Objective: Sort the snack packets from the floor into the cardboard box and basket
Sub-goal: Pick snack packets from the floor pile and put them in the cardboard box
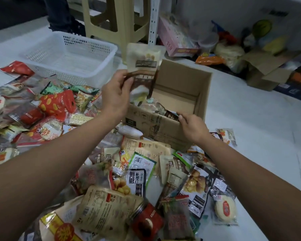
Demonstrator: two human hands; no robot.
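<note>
Gripping a beige-and-brown snack packet [142, 66] by its lower left edge, thumb and fingers pinched on it, the left hand [115, 96] holds it upright and clear of the floor, above the near left corner of the brown cardboard box [186, 80]. The box stands open-topped on the white floor [250, 127] at the centre of the scene, with a few similar packets [156, 106] already lying along its near inside wall. The right hand [192, 126] has its fingers curled over the box's near rim and grasps that wall. To the far left of the box, just beside it, sits a white perforated plastic basket [69, 54]. A loose heap of mixed snack packets [137, 171] covers the floor from the left round to the near side of the box, among them a red packet with yellow spots [56, 103] on the left, a clear jar with a red label [146, 220] close in, and a round cake in clear wrap [225, 210] at the near right. Beyond the box stand a cream plastic stool [118, 18] and a pink carton [174, 39]; a second open cardboard box [268, 72] lies at the far right.
</note>
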